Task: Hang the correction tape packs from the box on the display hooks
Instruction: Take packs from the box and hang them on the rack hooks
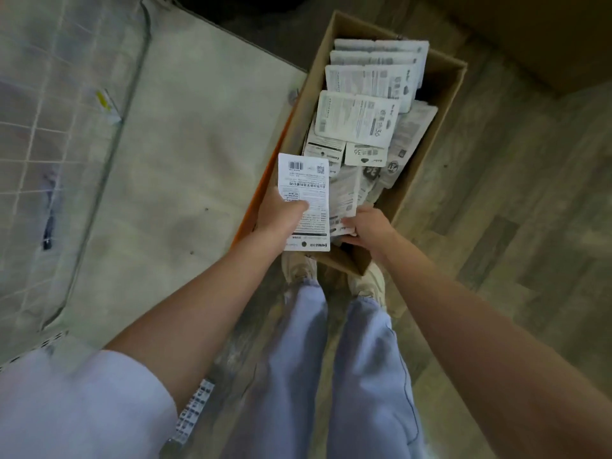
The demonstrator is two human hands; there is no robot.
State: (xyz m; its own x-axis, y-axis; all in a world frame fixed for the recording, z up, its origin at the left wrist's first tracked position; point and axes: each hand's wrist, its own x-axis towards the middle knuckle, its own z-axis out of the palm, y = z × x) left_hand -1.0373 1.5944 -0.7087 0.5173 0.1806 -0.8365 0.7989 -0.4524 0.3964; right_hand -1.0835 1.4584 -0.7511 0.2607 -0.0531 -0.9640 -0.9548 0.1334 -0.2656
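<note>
A cardboard box [440, 104] is seen on a wood-pattern floor [516, 200], long axis running from near to far, its left wall against the edge of a pale shelf base [185, 154]. The box is filled with white packs [359, 119], printed backs up, overlapped in a loose row toward the far end; more lie jumbled at the near end.

One pack [306, 180] is held above the near left corner of the box by the left hand [281, 213]: thumb curled over the printed back, fingers hidden behind. Barcode end points far, brand line near.

The right hand [366, 226] is lowered into the near end of the box. A second pack [344, 207] is pinched at its near edge between thumb and fingers; it is tilted, its far end among the packs beneath.

A white wire grid panel [36, 104] is seen at far left, blurred; hooks cannot be made out on it. Two pale shoes [299, 265] are set at the near end of the box, the right one touching its corner. Light blue trousers [298, 376] fill the near centre.
</note>
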